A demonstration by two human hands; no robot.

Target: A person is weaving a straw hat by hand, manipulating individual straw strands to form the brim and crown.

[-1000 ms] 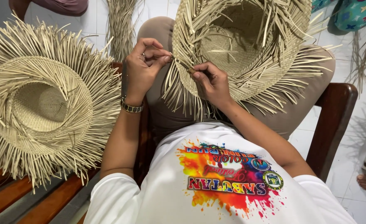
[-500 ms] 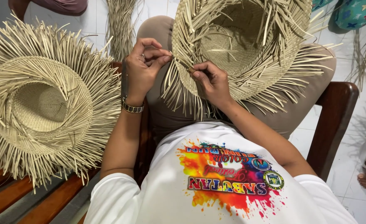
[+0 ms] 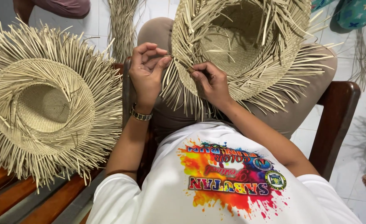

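Nearest the camera, a woven straw hat is held on the lap, crown opening upward, its brim unfinished and fringed with loose strands. The left hand is closed at the brim's near edge, thumb and fingertips pinched on a strand or two; the right hand is curled just beside it, its fingers pressed to the same edge, though what exactly is gripped there cannot be told. The hat is judged to be light and springy, stiff in the woven crown but brittle and easily kinked in the free strands, so it is best taken by the woven band of the brim, not by the fringe. Against the picture of a second ago, almost nothing is changed: the left fingers are closed slightly tighter, and the hat is not shifted. Farther left, a second fringed hat lies on a wooden bench; beyond, a bundle of loose straw rests on the tiled floor.
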